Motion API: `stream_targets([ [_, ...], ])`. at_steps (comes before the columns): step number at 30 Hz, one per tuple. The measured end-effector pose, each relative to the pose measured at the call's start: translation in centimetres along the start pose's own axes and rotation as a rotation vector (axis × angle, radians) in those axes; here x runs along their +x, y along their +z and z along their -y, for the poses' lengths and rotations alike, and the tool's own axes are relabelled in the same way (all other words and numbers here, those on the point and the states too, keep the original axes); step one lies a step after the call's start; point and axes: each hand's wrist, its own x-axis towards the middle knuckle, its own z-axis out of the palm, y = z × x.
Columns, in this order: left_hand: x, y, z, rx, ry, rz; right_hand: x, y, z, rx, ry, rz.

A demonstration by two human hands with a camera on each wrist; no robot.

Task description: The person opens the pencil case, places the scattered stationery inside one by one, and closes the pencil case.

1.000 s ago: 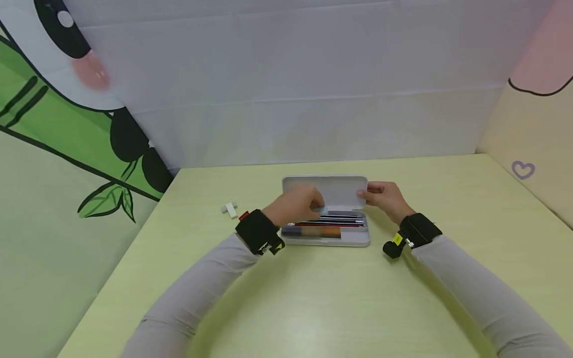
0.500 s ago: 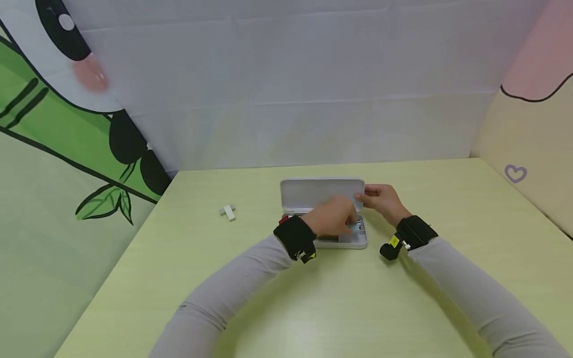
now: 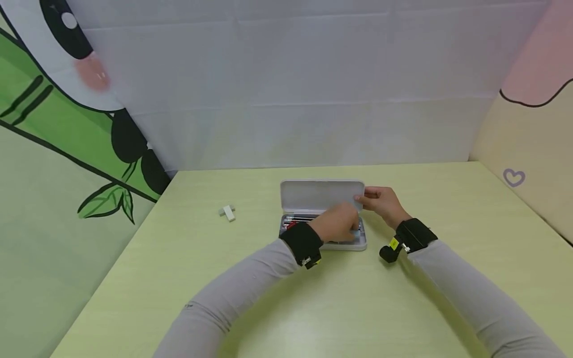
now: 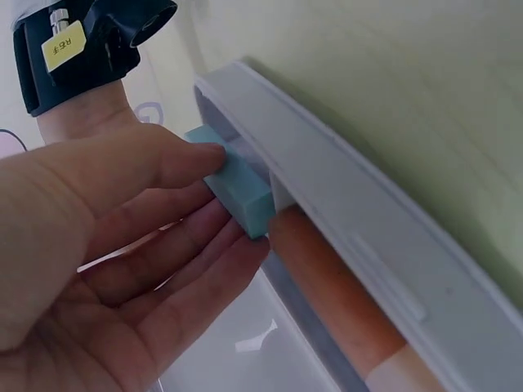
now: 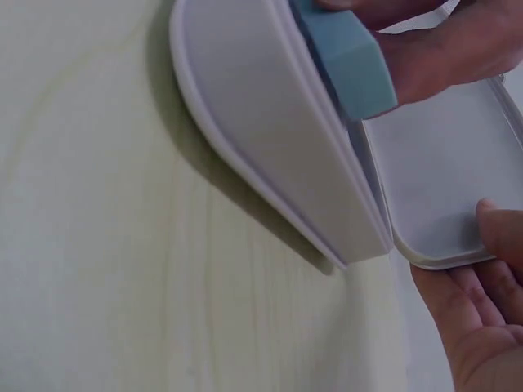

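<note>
A white pencil case (image 3: 360, 240) lies on the table with its lid (image 3: 304, 194) raised. My left hand (image 3: 336, 223) is over the right end of its tray. There it pinches a light blue eraser (image 4: 241, 188) between thumb and fingers, at the tray's end wall; the right wrist view shows the eraser (image 5: 355, 69) partly above the rim. My right hand (image 3: 384, 203) grips the lid's right edge, thumb on the inner face. An orange cylinder (image 4: 331, 286) with a pale section lies in the tray beside the eraser. Several thin pencils (image 3: 297, 218) lie behind it, partly covered by my left hand.
Two small white blocks (image 3: 228, 213), one across the other, lie on the table (image 3: 313, 303) to the left of the case. A pale wall covering (image 3: 286, 99) stands behind the table's far edge.
My left hand has moved right along the case with the eraser, from the middle to the right end of the tray, and lowered slightly. My right hand keeps holding the lid.
</note>
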Motion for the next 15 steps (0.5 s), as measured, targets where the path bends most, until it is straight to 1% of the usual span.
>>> stream_targets([
  [4,-0.15,0.46,0.01,0.008,-0.003,-0.001,-0.06,0.0,-0.16,0.012,0.008,0.003],
  [10,-0.38,0.97,0.09,0.083,-0.03,0.003,-0.02,0.04,-0.3,0.026,0.013,0.006],
  [15,-0.49,1.05,0.0,0.101,-0.04,-0.013,0.12,0.02,-0.3,0.023,0.005,0.004],
])
